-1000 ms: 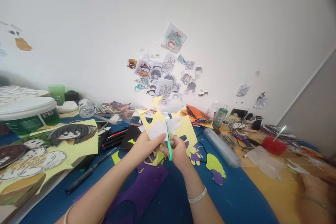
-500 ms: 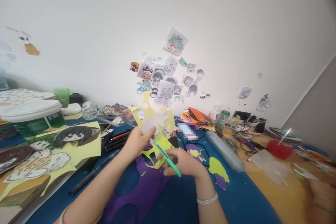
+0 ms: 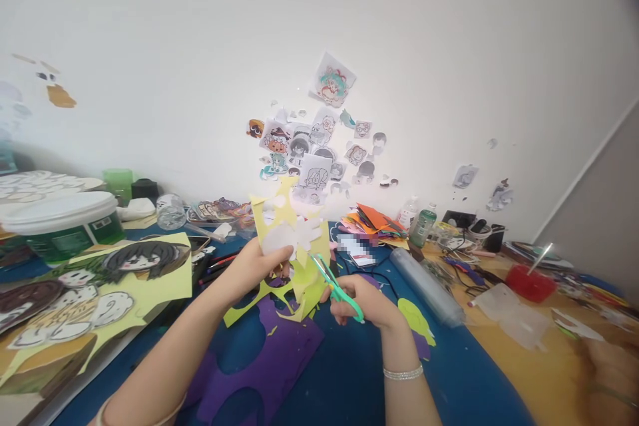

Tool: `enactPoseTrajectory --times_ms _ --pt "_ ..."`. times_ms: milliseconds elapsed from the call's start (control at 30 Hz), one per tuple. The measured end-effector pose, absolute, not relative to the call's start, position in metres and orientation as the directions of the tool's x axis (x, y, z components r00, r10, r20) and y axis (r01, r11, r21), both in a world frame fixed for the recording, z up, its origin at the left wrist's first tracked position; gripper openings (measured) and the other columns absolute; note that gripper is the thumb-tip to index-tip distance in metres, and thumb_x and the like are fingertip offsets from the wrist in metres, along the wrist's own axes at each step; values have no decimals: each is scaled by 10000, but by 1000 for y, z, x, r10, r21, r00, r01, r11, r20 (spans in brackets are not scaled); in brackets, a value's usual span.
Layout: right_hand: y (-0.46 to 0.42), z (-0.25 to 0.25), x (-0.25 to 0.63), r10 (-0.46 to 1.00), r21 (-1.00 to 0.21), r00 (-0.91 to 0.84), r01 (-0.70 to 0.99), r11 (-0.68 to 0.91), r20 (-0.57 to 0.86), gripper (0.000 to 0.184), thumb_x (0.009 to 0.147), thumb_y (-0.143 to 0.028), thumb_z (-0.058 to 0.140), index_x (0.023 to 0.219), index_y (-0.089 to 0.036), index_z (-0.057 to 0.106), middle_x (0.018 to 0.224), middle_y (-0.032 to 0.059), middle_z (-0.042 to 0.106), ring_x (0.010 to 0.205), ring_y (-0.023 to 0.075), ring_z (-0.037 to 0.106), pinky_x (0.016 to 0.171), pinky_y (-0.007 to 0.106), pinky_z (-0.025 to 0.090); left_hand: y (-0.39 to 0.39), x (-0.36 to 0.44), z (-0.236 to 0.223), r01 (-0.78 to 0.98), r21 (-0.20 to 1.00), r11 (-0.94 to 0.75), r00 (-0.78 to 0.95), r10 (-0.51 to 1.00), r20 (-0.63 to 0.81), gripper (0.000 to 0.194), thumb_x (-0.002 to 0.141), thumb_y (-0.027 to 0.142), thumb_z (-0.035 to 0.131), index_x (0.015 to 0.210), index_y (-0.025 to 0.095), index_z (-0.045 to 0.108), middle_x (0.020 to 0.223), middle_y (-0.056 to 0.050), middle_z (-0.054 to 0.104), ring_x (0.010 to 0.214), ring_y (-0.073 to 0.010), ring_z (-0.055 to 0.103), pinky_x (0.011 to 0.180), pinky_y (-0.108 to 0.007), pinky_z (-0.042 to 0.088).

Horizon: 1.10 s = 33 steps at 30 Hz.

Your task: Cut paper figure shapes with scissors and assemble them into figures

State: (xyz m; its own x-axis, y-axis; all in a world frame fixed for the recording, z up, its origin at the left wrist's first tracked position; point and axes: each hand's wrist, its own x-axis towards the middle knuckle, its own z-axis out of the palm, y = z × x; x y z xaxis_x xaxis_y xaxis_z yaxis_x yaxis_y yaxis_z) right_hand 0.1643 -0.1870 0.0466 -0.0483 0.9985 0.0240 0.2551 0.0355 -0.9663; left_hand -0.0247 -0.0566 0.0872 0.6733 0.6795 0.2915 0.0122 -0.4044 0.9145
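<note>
My left hand [image 3: 267,259] pinches a white paper cutout [image 3: 279,237] together with a sheet of yellow paper [image 3: 267,216] that has holes cut in it. Green-handled scissors [image 3: 342,293] are gripped in my right hand [image 3: 362,299], their blades pointing up and left, just right of the yellow sheet. Whether the blades touch the paper I cannot tell. Yellow-green scraps [image 3: 307,276] lie below the sheet. Under both hands a purple sheet with large cut-out holes [image 3: 287,359] rests on the blue table covering [image 3: 359,386].
A drawing on yellow board [image 3: 164,279] and a white-lidded tub [image 3: 60,213] stand at left. Orange paper [image 3: 374,216], bottles [image 3: 423,225] and a clear plastic roll [image 3: 426,286] are on the right. Another person's blurred hand [image 3: 606,366] is at the far right, near a red container [image 3: 532,283].
My right hand has drawn the scissors away from the white cutout, down and to the right. My left hand keeps the papers, which have shifted slightly left.
</note>
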Motion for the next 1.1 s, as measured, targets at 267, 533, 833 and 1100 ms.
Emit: enactPoseTrajectory --times_ms 267,533,833,1100 --pt "-184 46 162 985 -974 -163 211 82 48 404 649 -418 676 902 -108 620 550 -17 549 473 90 501 465 196 410 -64 -24 89 24 950 -311 796 581 170 257 723 369 526 580 157 548 539 -22 573 510 -140 503 509 -230 382" --pt "-177 45 154 993 -973 -114 226 48 22 486 598 -469 704 896 -93 623 547 -6 554 475 90 501 465 197 413 -62 -17 81 69 946 -316 812 569 131 179 708 325 537 661 153 523 500 10 560 502 -137 503 515 -235 393" --pt "-172 44 145 996 -978 -61 194 77 67 438 561 -389 747 864 -92 639 524 -23 528 470 88 482 452 199 404 -62 -19 85 82 949 -306 817 565 112 159 711 296 534 655 148 516 495 11 553 496 -126 490 519 -231 381" --pt "-171 39 146 999 -975 -48 218 31 21 384 547 -358 746 809 -98 643 496 -38 510 428 72 455 415 186 379 -62 -22 86 77 952 -295 836 540 99 143 700 280 540 654 144 529 507 14 558 497 -129 512 523 -232 391"
